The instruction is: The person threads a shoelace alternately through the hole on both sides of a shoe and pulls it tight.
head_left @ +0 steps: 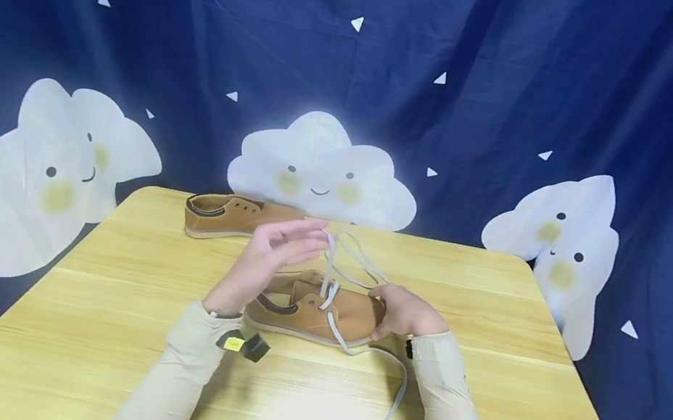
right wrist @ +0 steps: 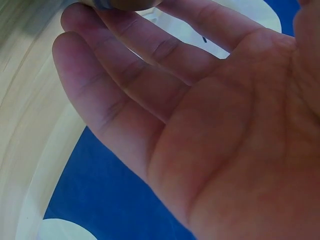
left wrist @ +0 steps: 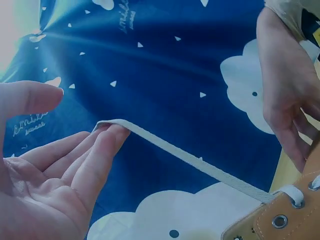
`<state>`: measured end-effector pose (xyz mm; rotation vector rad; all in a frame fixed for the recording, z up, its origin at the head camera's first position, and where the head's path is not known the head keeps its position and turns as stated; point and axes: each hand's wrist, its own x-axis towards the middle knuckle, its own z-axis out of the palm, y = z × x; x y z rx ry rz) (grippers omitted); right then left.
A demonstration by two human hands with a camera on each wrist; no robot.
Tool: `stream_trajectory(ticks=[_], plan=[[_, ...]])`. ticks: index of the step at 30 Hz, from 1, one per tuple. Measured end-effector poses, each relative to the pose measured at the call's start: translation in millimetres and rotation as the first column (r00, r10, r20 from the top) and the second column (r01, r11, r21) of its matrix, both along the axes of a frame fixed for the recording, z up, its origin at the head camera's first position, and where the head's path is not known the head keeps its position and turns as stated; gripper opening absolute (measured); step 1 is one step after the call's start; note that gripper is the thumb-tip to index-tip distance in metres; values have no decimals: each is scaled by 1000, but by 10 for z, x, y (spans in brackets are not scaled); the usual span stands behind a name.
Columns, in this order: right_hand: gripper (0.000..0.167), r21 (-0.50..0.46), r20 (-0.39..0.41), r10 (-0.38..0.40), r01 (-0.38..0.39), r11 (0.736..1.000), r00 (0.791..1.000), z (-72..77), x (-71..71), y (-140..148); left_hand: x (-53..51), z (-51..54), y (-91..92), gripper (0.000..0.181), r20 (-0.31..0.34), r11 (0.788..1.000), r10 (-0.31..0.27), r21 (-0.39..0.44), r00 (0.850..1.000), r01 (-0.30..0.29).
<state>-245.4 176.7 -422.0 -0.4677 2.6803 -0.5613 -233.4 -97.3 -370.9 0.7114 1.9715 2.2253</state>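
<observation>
A brown lace-up shoe (head_left: pixel 293 317) lies on the table with its toe to the right. My right hand (head_left: pixel 409 312) grips it at the toe, fingers on the far side and thumb on the near side. Above the shoe, my left hand (head_left: pixel 266 254) is raised with fingers extended. A pale grey shoelace (left wrist: pixel 200 163) runs taut from the eyelets up over those fingertips, and the left thumb stands apart from it. The lace's other end trails over the near side of the shoe onto the table. Only the shoe's edge shows in the right wrist view.
Another brown shoe (head_left: pixel 216 219), its eyelets without visible lace, stands behind at the table's far edge, partly hidden by my left hand. The wooden table (head_left: pixel 513 385) ends at a dark blue curtain (head_left: pixel 401 51) with white clouds.
</observation>
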Motion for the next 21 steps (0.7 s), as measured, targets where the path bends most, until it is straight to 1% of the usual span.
stream_trajectory(ticks=[3,7,9,11,14,16,17,19,21], plan=[[73,-4,-3,7,-7,1000,1000,3,-5,3,-19,-1,-13,45,18,999,19,25,1000,-19],[65,-8,-5,24,-24,1000,1000,7,-19,3,-82,-34,-45,48,66,994,61,85,996,-67],[63,-8,-5,27,-27,1000,1000,6,-26,4,-131,-62,-66,49,103,988,103,102,989,-113],[65,-4,-6,25,-25,1000,1000,3,-32,8,-186,-97,-92,49,142,982,156,82,978,-168],[65,-3,-12,26,-26,1000,1000,-5,-38,13,-284,-172,-142,52,187,971,237,-2,953,-241],[64,-6,-14,30,-30,1000,999,-7,-37,15,-350,-242,-179,55,197,960,278,-82,940,-266],[62,-8,-15,34,-34,999,999,-10,-38,17,-378,-278,-195,57,198,954,292,-124,936,-271],[60,-14,-16,42,-42,999,999,-11,-39,18,-428,-358,-222,59,181,939,312,-211,933,-273],[59,-17,-14,41,-42,999,999,-8,-39,17,-473,-434,-246,61,157,915,327,-301,932,-270]])
